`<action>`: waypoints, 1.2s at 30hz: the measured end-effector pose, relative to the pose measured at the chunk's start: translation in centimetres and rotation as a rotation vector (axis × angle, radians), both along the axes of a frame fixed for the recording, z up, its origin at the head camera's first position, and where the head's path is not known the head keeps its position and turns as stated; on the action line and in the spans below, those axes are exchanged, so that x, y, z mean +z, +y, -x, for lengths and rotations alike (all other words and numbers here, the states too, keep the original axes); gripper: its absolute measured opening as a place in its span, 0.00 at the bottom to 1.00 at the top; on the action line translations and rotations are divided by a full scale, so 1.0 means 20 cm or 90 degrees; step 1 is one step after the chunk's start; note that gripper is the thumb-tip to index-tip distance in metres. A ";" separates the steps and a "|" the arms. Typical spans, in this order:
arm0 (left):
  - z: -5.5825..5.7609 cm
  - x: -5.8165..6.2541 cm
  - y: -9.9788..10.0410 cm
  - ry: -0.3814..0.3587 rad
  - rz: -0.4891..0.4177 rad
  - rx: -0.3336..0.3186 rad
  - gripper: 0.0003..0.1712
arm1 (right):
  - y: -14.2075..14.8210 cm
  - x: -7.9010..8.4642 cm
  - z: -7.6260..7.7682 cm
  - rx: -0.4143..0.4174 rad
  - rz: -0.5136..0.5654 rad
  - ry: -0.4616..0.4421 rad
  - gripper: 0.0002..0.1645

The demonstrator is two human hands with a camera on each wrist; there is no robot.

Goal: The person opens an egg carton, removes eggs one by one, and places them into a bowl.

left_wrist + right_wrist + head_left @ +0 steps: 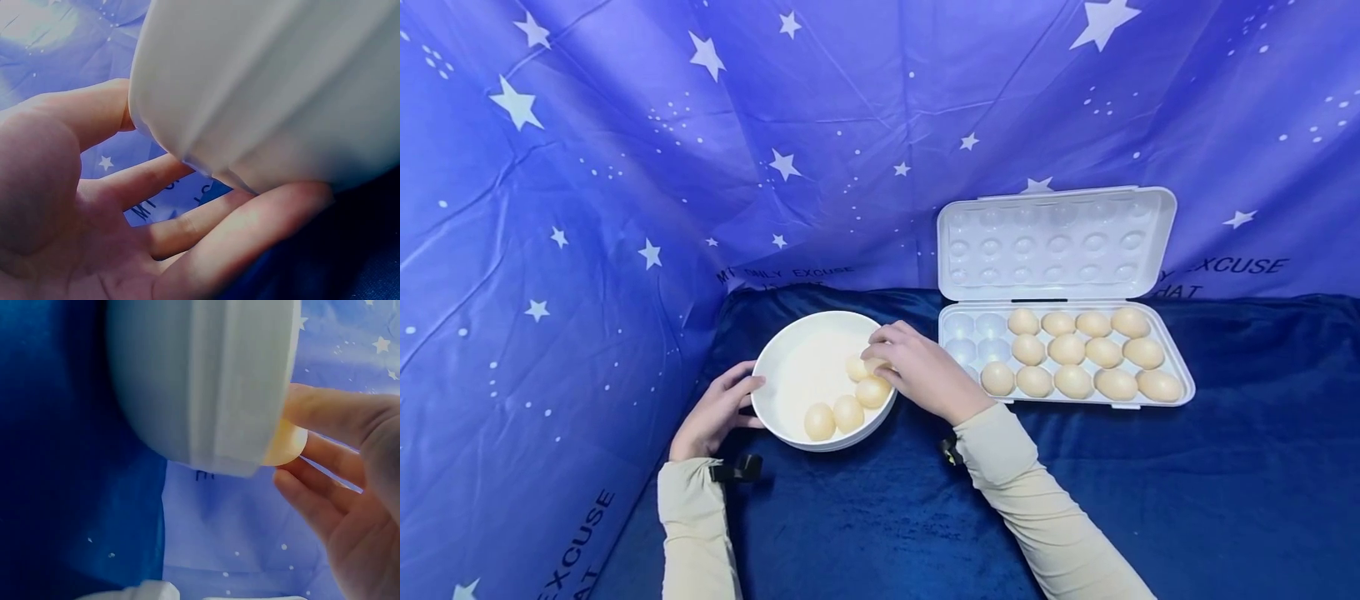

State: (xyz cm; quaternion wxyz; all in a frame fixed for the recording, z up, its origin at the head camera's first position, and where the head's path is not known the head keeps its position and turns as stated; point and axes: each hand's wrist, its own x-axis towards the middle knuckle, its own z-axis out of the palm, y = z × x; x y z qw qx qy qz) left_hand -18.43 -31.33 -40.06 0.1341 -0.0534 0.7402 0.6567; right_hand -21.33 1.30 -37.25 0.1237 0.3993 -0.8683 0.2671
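Blue cloth [865, 517], white bowl [797, 371], right fingers [889, 335] holding egg [289, 445]

The bowl [797, 367] is coloured plain white, and white is shared by the egg carton [976, 337], patterned with rows of rounded hollows. The eggs [848, 413] are tinted pale tan; in the right wrist view one seems to be washed a warmer yellow, though it is partly hidden there. The backdrop [850, 83] is printed violet-blue with white stars [1103, 23], white dots and black lettering [1243, 266]. The cloth [880, 517] is coloured dark navy, the sleeves [696, 517] cream.
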 end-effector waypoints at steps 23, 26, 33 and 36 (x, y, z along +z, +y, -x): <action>0.00 0.03 0.00 0.011 0.053 0.001 0.27 | -0.08 -0.05 -0.02 -0.024 -0.069 0.012 0.08; 0.00 0.03 0.00 0.010 0.051 -0.004 0.28 | -0.07 -0.05 -0.01 -0.021 -0.067 0.002 0.10; 0.00 0.01 0.01 0.011 0.040 -0.001 0.26 | -0.02 -0.03 0.00 -0.028 -0.020 -0.020 0.16; 0.00 0.00 0.02 0.010 0.040 0.002 0.26 | 0.01 -0.03 0.02 -0.036 -0.002 -0.006 0.15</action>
